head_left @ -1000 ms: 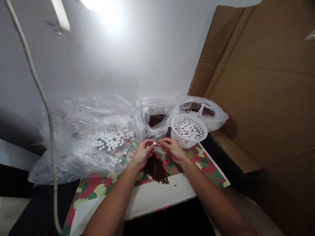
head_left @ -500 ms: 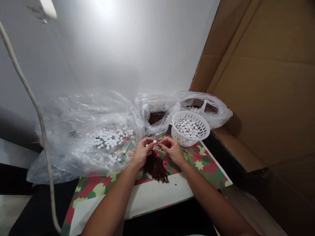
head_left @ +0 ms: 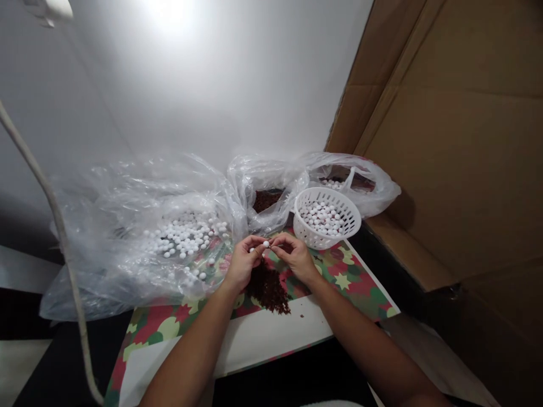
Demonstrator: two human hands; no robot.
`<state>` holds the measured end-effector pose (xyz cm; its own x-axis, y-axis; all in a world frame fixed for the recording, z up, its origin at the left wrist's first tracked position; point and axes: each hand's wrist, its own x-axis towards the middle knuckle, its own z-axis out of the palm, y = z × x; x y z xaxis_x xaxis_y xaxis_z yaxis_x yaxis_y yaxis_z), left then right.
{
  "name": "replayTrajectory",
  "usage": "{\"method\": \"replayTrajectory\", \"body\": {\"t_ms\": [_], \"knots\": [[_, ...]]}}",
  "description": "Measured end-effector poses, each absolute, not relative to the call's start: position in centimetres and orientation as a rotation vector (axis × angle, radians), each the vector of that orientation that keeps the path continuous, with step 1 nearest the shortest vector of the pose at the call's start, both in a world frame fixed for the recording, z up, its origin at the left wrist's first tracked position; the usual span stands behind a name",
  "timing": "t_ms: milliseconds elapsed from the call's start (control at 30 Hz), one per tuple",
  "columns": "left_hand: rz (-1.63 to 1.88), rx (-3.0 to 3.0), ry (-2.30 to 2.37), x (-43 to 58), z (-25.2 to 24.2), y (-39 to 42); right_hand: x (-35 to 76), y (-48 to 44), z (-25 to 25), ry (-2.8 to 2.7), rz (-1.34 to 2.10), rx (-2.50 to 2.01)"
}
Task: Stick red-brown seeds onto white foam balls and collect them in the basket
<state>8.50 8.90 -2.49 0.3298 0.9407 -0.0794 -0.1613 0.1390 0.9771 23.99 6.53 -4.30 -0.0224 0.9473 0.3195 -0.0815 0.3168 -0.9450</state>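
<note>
Between the thumb and finger of my left hand (head_left: pixel 244 263) is a small white ball (head_left: pixel 266 244). More white shows lower in the same hand, partly hidden by the fingers. My right hand (head_left: pixel 296 259) is pinched closed right beside the ball, with a tiny dark piece at its fingertips that is too small to name. Below both hands lies a heap of small dark reddish-brown pieces (head_left: pixel 269 291) on the patterned sheet (head_left: pixel 159 328). Just behind my right hand stands a white slotted plastic basket (head_left: pixel 305 233) holding many white balls.
A large clear plastic bag (head_left: pixel 106 226) with loose white balls lies at left. Behind the hands, another plastic bag (head_left: pixel 244 181) holds dark brown pieces; a third bag (head_left: pixel 384 192) sits behind the basket. Cardboard (head_left: pixel 458 169) rises at right. A pale cable (head_left: pixel 59 220) hangs at left.
My right fingertips have moved slightly left and now meet the white ball's edge. The whole view has shifted a little; bags, basket and heap otherwise look the same.
</note>
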Motion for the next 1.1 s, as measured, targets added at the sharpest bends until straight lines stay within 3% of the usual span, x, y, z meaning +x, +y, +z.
{"method": "replayTrajectory", "body": {"t_ms": [633, 1100], "knots": [[0.943, 1.198, 0.986, 8.8, -2.0, 8.2, 23.9, 6.4, -4.1, -1.201, 1.137, -0.908], [0.961, 1.066, 0.931, 9.0, -2.0, 8.6, 24.3, 6.4, -3.1, -1.412, 0.935, -1.064]]}}
